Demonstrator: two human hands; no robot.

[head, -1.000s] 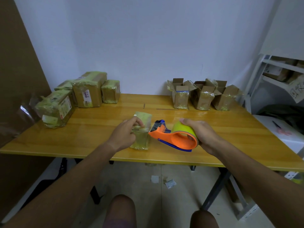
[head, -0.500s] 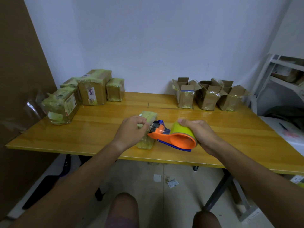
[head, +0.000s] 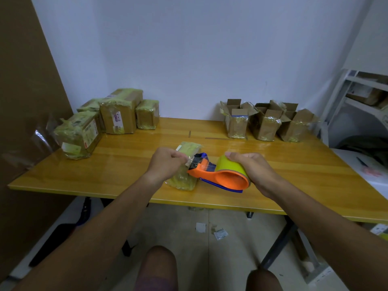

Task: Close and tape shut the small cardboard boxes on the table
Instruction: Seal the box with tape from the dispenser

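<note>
Box (head: 184, 164) near table (head: 294, 171) centre, long axis near-to-far, just left of tape dispenser (head: 220, 175). Left hand (head: 168, 164) pinching tape end at dispenser mouth, over box top. Right hand (head: 252, 169) curled round roll, pulling rightward likely next.

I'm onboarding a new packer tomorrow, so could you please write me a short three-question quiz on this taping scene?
1. True or false: the right hand grips the tape dispenser by its yellow-green roll.
2. How many open-flapped boxes stand at the table's far right? A) one B) three C) five
3. What are the left hand's fingers pinching?

Key:
1. True.
2. B.
3. The free tape end at the dispenser's mouth, over the small wrapped box.
</note>
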